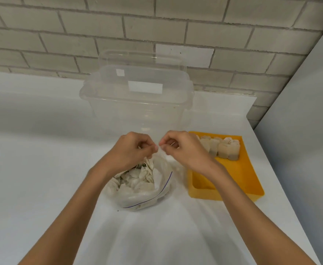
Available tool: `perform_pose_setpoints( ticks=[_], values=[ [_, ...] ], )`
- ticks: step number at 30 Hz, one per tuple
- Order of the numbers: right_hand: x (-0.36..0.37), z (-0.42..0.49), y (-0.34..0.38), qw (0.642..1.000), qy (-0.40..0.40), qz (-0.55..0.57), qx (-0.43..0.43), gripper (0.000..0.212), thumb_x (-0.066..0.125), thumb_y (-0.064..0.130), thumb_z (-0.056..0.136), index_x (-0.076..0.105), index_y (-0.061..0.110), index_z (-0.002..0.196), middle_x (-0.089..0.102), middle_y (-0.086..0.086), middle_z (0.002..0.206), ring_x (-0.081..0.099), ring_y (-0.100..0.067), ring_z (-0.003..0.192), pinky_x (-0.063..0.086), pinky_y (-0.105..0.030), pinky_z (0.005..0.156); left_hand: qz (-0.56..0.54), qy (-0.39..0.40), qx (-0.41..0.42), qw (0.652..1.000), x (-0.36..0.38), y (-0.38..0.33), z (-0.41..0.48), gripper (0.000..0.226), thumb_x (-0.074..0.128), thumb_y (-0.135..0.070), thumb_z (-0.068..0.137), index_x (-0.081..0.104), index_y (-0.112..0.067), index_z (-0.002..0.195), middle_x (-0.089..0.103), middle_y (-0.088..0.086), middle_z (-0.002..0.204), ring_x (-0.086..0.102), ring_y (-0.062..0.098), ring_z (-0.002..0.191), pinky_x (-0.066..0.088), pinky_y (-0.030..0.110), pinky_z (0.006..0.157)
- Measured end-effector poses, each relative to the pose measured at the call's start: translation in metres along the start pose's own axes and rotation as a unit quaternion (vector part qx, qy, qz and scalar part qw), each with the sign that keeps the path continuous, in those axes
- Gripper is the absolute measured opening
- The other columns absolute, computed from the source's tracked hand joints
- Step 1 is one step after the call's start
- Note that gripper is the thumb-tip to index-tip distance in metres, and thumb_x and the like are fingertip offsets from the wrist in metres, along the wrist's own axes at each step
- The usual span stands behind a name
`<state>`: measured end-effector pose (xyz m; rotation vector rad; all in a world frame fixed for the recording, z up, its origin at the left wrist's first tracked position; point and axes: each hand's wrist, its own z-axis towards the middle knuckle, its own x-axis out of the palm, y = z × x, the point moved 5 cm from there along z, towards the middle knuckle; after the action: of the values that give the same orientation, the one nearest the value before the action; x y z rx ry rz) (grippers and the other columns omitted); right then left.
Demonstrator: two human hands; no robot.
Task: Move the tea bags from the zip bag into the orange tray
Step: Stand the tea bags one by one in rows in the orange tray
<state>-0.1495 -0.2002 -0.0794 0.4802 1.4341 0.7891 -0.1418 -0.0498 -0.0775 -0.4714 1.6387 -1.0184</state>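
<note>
Fingers on both grips are curled tight, thumb against forefinger, at the centre of the frame. The left grip (pixel 132 152) and the right grip (pixel 185 152) meet almost fingertip to fingertip, knuckles up. The clear plastic of the zip bag (pixel 137 200) rises to a peak just at that meeting point. Each grip pinches the bag's mouth there, one from either side. A thin pale sliver shows between the right grip's fingers, too small to tell what it is.

The zip bag sits on the white table (pixel 42 169) just below the grips, slumped and rounded. Its purple zip line curves along the right and lower edge. It is full of loose tea bags (pixel 137 180), pale, crumpled and heaped without order, with a few darker bits among them.

The orange tray (pixel 202 195) lies just beside the bag, at the right of centre, partly behind the right wrist. A tight block of upright tea bags (pixel 221 148) fills its upper end; the lower part shows bare orange floor.

Above the grips stands a clear plastic container (pixel 137 111) with a white label. A clear lid (pixel 143 60) is behind it, in front of the grey brick wall (pixel 61 35).
</note>
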Motion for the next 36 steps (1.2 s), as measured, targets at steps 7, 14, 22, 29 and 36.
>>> perform_pose_setpoints(
  ticks=[7,14,22,29,36],
  values=[
    [0.063,-0.006,0.023,0.984,0.170,-0.032,-0.040,0.021,0.055,0.000,0.083,0.070,0.011,0.094,0.071,-0.004,0.085,0.066,-0.015,0.078,0.053,-0.024,0.073,0.149,0.079,-0.100,0.980,-0.004,0.050,-0.020,0.017,0.060,-0.009,0.083,0.066,-0.023,0.074,0.068,-0.001,0.074,0.062,0.013,0.066,0.044,0.016,0.055],
    [0.079,-0.010,0.010,0.958,0.259,-0.123,-0.006,0.027,0.067,0.016,0.084,0.068,0.008,0.110,0.067,-0.007,0.099,0.059,-0.016,0.086,0.046,-0.020,0.069,0.132,0.119,-0.139,0.974,0.015,0.072,-0.031,0.025,0.077,-0.029,0.077,0.068,-0.018,0.097,0.064,-0.008,0.089,0.058,0.005,0.078,0.043,0.011,0.067],
    [0.072,-0.015,0.000,0.971,0.234,-0.050,0.022,0.027,0.065,0.012,0.084,0.069,0.012,0.111,0.071,-0.002,0.096,0.054,0.003,0.065,0.038,-0.003,0.061,0.156,0.072,-0.107,0.979,0.019,0.072,-0.033,0.012,0.069,-0.015,0.081,0.064,-0.026,0.078,0.065,-0.006,0.082,0.061,0.013,0.079,0.048,0.026,0.074],
    [0.046,-0.016,0.003,0.975,0.186,0.115,0.037,0.011,0.069,0.018,0.085,0.071,0.015,0.095,0.069,0.000,0.078,0.063,-0.007,0.064,0.046,-0.018,0.059,-0.047,-0.028,-0.031,0.998,-0.010,0.034,-0.034,0.003,0.069,-0.020,0.087,0.068,-0.020,0.084,0.069,-0.003,0.084,0.062,0.007,0.069,0.048,0.018,0.065],
    [0.028,-0.015,0.004,0.945,0.127,0.292,0.071,0.016,0.066,0.015,0.088,0.066,-0.001,0.092,0.063,-0.008,0.077,0.060,-0.014,0.065,0.044,-0.021,0.054,-0.252,-0.074,-0.024,0.965,-0.016,0.012,-0.027,0.018,0.066,-0.025,0.087,0.068,-0.019,0.105,0.072,0.008,0.089,0.069,0.018,0.083,0.055,0.030,0.074]
  ],
)
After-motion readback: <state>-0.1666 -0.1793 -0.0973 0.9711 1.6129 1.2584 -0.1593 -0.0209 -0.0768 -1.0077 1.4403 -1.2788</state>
